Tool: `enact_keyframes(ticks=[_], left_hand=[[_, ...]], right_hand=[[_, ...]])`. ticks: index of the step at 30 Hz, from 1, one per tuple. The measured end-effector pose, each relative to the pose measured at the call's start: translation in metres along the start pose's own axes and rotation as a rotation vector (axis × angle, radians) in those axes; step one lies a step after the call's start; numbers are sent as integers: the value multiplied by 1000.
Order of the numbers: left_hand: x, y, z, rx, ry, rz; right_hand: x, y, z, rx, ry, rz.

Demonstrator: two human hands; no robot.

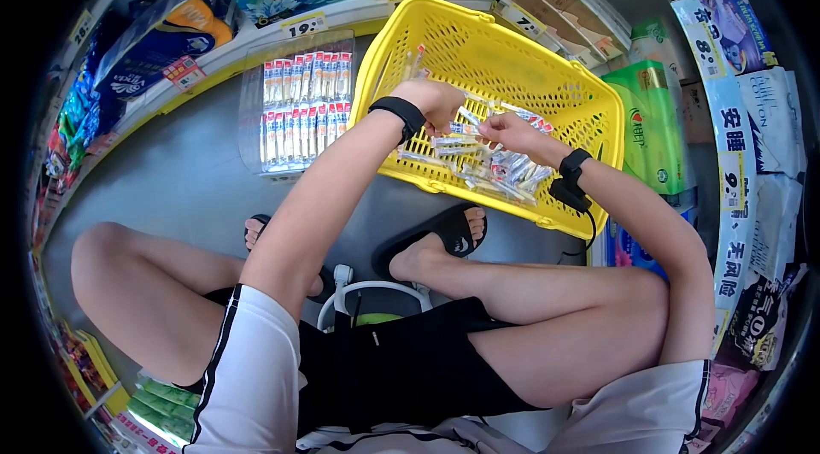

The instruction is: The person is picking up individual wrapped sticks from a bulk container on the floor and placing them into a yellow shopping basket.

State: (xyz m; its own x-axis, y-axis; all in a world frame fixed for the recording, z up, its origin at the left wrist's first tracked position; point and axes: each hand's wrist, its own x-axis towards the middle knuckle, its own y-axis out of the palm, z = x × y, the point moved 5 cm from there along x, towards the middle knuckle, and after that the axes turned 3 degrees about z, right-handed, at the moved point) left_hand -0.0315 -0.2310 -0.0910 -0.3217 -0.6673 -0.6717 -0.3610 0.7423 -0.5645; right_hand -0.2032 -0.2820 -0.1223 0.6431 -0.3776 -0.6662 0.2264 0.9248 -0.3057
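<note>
I sit on a low stool over a yellow plastic basket (530,52) on the grey floor. Several small clear-wrapped packets (500,168) lie loose in its near side. My left hand (440,102) is inside the basket, fingers closed on a few packets. Beside it, my right hand (511,131) pinches the same bunch of packets over the pile. Both wrists wear black bands.
A clear tray (299,108) holding rows of small red, white and blue packets lies on the floor left of the basket. Store shelves with tissue packs and price tags ring the floor. A green pack (653,125) stands right of the basket. My sandalled feet (440,236) rest near the basket.
</note>
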Motion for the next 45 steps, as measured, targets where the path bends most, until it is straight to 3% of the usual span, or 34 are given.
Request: enact_keyframes(ticks=[10, 15, 17, 20, 25, 27, 29, 32, 41, 43, 45], left_hand=[[-36, 3, -4, -127, -76, -38], [-37, -2, -8, -69, 14, -114], [-33, -1, -4, -41, 33, -145], [-25, 1, -2, 6, 92, -144], [-26, -4, 1, 140, 39, -326], [-45, -9, -4, 83, 8, -395], [-57, -14, -5, 29, -19, -465], [-65, -14, -1, 35, 53, -641], [-96, 2, 0, -250, 110, -743], [-113, 2, 0, -308, 145, -955], [-122, 4, 5, -352, 115, -951]], right_hand=[[-4, 10, 26, -71, -221, 133], [-5, 2, 28, -36, -284, 117], [-6, 0, 34, -134, -402, 84], [-6, -1, 38, -189, -419, 55], [9, -5, 33, -279, -421, 34], [18, -8, 28, -186, -304, -3], [12, -7, 44, -190, -310, 1], [6, -9, 63, -46, -179, -27], [-5, 6, 121, 332, -248, 43], [-5, 12, 130, 397, -270, 36], [-8, 19, 141, 379, -276, 64]])
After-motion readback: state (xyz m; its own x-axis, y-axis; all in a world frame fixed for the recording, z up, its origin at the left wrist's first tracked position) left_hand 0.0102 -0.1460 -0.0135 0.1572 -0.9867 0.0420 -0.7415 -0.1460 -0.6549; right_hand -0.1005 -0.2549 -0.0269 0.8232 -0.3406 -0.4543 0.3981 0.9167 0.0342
